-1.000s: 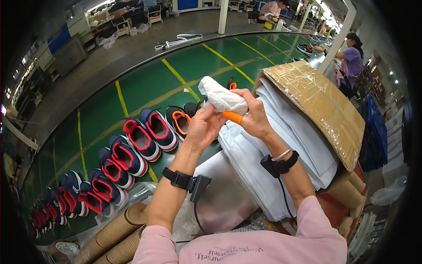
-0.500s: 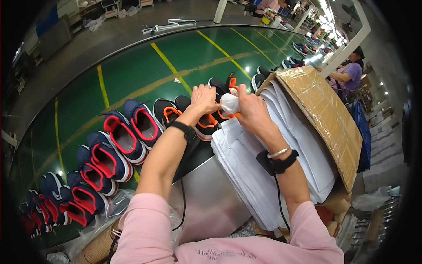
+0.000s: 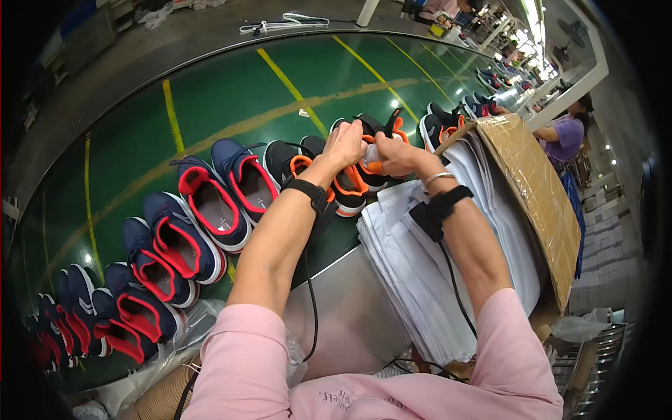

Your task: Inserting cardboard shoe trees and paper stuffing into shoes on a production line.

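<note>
Both my hands are at a black sneaker with orange lining (image 3: 374, 180) on the green conveyor belt. My left hand (image 3: 346, 145) is closed over the shoe's upper near its opening; its fingertips are partly hidden. My right hand (image 3: 397, 155) closes on a crumpled white paper wad (image 3: 369, 150), which sits at the mouth of the shoe, mostly covered by my fingers. More black sneakers with orange lining (image 3: 285, 162) stand just left of my left hand. Another black and orange pair (image 3: 439, 126) stands to the right.
A row of navy sneakers with red lining (image 3: 210, 196) runs down the belt (image 3: 231, 91) to the left. Stacked white paper sheets (image 3: 413, 273) lie on a metal surface (image 3: 343, 308), beside an open cardboard box (image 3: 525, 189). A person in purple (image 3: 563, 136) works farther right.
The paper wad, held up between my hands before, has gone down into the shoe's opening with my right hand. My view has shifted slightly, so the shoes appear farther right.
</note>
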`<state>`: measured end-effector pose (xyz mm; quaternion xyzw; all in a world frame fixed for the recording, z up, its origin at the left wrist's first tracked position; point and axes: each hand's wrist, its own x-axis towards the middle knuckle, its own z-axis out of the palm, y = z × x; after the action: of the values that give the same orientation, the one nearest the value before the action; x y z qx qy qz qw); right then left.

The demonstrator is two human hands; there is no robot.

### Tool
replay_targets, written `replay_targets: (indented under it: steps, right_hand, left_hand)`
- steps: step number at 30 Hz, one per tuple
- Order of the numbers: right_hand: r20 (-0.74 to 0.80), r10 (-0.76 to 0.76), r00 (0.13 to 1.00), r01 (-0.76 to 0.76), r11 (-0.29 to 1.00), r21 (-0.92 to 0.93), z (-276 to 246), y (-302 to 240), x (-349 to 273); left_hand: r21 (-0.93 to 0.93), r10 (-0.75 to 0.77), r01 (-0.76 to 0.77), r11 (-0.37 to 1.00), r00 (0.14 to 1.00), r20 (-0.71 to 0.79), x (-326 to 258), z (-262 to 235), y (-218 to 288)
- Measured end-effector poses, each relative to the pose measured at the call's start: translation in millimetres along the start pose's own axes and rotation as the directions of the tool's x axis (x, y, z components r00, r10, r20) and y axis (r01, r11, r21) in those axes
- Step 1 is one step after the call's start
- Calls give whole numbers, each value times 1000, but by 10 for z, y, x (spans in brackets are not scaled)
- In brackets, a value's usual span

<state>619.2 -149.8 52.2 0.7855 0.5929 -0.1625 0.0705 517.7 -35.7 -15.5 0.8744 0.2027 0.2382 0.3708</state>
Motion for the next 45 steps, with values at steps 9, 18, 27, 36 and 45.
replay_targets:
  steps: [9,18,27,36,45]
  right_hand:
    - [-69,67,995,-75,990,-119,310,164,212]
    - [-234,-63,970,-28,931,-364,190,130,306]
    - [-323,22,946,-187,850,-492,229,-30,317]
    - [-262,-206,943,118,942,-315,-435,-1247,-138]
    - [-131,-515,847,504,857,-111,485,-2030,-94]
  left_hand:
    - [-20,-1,0,1000,1000,-10,4,61,37]
    - [-44,80,-79,996,997,6,18,109,7]
    - [-11,15,-15,1000,999,31,-70,78,136]
    - [389,132,-193,901,975,180,-481,-1788,494]
    - [673,-579,200,713,709,403,-2728,-2712,498]
